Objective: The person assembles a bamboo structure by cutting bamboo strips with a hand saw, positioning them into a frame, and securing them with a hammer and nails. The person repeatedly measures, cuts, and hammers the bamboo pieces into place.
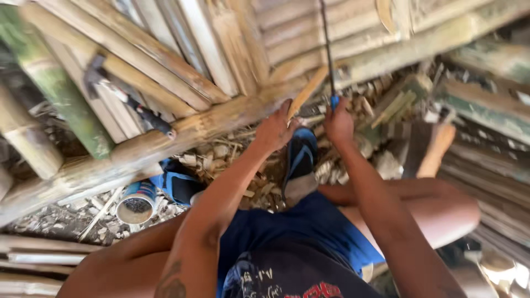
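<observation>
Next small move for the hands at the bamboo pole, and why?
Probably draw the thin blade downward in a short stroke. The right hand grips its blue handle, with the blade running up across the bamboo frame, while the left hand steadies a pale bamboo sliver against the thick pole. Both look set for cutting.

Left hand (pixel 274 131): fingers hidden behind the bamboo strip (pixel 307 91) and pole (pixel 182 132).
Blade (pixel 326 47): top was cut off by the upper edge.
Right hand (pixel 338 122): grip covered most of the blue handle (pixel 334 101).
Can (pixel 136 203): contents too blurred to tell.
Hammer (pixel 130 102): blurred, head partly behind slats.
Right-hand bamboo (pixel 486 110): smeared by motion.
</observation>
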